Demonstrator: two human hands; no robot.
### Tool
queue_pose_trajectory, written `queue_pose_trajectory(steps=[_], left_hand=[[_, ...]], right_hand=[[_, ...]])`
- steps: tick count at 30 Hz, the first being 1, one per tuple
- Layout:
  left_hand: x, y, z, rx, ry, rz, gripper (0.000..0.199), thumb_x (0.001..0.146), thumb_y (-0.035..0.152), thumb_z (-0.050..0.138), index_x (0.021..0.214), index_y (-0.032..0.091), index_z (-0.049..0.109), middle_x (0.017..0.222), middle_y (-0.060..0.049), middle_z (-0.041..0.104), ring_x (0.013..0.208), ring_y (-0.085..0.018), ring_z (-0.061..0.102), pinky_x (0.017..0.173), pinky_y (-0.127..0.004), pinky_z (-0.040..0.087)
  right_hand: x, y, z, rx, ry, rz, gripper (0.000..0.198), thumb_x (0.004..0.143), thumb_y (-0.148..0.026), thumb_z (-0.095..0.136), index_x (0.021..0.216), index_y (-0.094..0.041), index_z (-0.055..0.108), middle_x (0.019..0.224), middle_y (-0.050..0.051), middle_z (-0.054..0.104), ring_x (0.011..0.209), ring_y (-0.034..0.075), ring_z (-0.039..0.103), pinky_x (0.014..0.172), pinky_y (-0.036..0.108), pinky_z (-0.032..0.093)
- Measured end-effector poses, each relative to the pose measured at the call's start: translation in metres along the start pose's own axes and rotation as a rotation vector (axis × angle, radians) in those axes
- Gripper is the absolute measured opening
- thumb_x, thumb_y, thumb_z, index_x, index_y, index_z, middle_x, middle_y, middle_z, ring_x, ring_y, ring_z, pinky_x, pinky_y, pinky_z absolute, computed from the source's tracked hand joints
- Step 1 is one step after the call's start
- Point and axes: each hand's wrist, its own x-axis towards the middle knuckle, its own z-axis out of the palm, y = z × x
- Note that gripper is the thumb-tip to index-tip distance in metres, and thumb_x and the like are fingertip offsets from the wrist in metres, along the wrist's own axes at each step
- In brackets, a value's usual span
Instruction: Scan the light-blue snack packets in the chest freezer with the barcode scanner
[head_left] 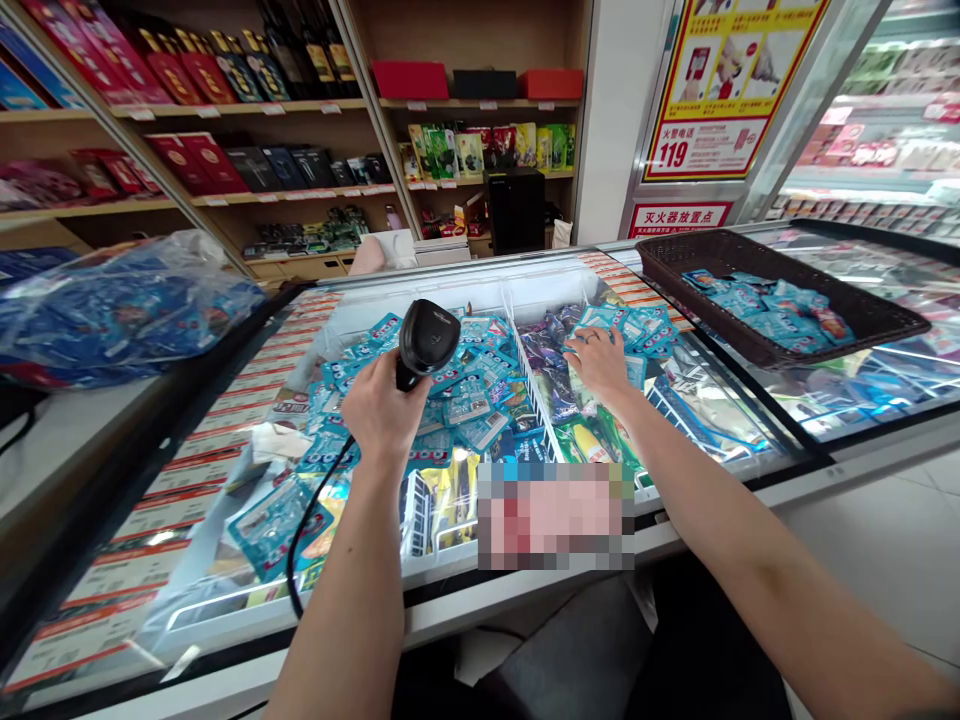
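My left hand (382,405) is wrapped round the handle of a black barcode scanner (429,338), held above the left part of a chest freezer. From the scanner a black cable (304,530) trails down past my left forearm. Many teal packets (469,400) lie loose under it in the freezer. My right hand (598,362) reaches over the divider with its fingers apart, over more teal packets (651,328) lying on dark purple packets (551,365). Whether its fingertips touch a packet I cannot tell.
A white wire divider (534,385) splits the freezer. On the glass at right stands a brown basket (847,262) with teal packets. A plastic bag of blue packets (127,310) is at left. Shelves with boxes and bottles (285,105) line the back. A pixelated patch covers the front rim.
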Motion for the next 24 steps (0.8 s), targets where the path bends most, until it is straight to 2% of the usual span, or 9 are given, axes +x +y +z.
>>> queue_pose_trajectory(steps=[5,8,10,13,17,20,24], left_hand=[[0.0,-0.001,0.0,0.011,-0.006,-0.019,0.04,0.075,0.044,0.053,0.108,0.022,0.058,0.094,-0.009,0.065,0.09,-0.026,0.059,0.066,-0.03,0.038],[0.0,-0.001,0.0,0.012,-0.015,-0.016,0.04,0.075,0.044,0.052,0.108,0.022,0.058,0.094,-0.009,0.065,0.09,-0.026,0.059,0.066,-0.03,0.039],[0.0,-0.001,-0.001,0.011,-0.021,-0.013,0.04,0.075,0.044,0.052,0.108,0.022,0.058,0.094,-0.009,0.065,0.091,-0.026,0.059,0.066,-0.03,0.039],[0.0,0.001,-0.001,0.013,-0.026,-0.012,0.039,0.075,0.043,0.053,0.107,0.022,0.059,0.093,-0.008,0.066,0.091,-0.026,0.059,0.066,-0.03,0.039],[0.0,0.001,-0.002,0.008,-0.03,0.002,0.038,0.075,0.041,0.053,0.107,0.022,0.059,0.097,-0.008,0.066,0.093,-0.026,0.059,0.067,-0.031,0.04],[0.0,0.001,-0.002,-0.005,-0.036,0.008,0.037,0.075,0.04,0.053,0.108,0.022,0.059,0.097,-0.008,0.066,0.093,-0.026,0.059,0.068,-0.031,0.04],[0.0,0.0,-0.002,-0.014,-0.042,0.009,0.038,0.075,0.04,0.053,0.109,0.022,0.058,0.097,-0.008,0.066,0.094,-0.026,0.058,0.069,-0.031,0.04]], right_hand=[[0.001,0.003,-0.003,-0.041,0.04,0.052,0.029,0.088,-0.032,0.042,0.099,-0.022,0.066,0.116,0.009,0.059,0.115,0.028,0.041,0.105,0.057,0.006],[0.002,-0.006,-0.007,-0.03,0.054,0.036,0.033,0.09,-0.033,0.038,0.109,-0.021,0.063,0.123,0.009,0.056,0.121,0.028,0.038,0.106,0.057,0.003],[0.004,-0.018,-0.01,0.017,0.032,-0.022,0.038,0.092,-0.034,0.034,0.118,-0.02,0.057,0.128,0.008,0.053,0.126,0.027,0.035,0.108,0.053,0.007],[0.004,-0.043,-0.012,0.122,-0.078,-0.162,0.044,0.093,-0.039,0.03,0.129,-0.022,0.048,0.136,0.004,0.046,0.128,0.022,0.034,0.108,0.046,0.016],[0.002,-0.072,-0.007,0.167,-0.198,-0.376,0.049,0.093,-0.047,0.026,0.136,-0.029,0.037,0.145,-0.003,0.032,0.136,0.02,0.021,0.11,0.044,0.015],[0.0,-0.08,-0.005,0.163,-0.257,-0.435,0.046,0.093,-0.049,0.024,0.132,-0.033,0.042,0.141,-0.006,0.039,0.135,0.02,0.024,0.111,0.047,0.008],[0.0,-0.074,-0.009,0.182,-0.208,-0.375,0.045,0.093,-0.049,0.025,0.111,-0.029,0.062,0.121,-0.002,0.06,0.118,0.022,0.044,0.108,0.049,0.011]])
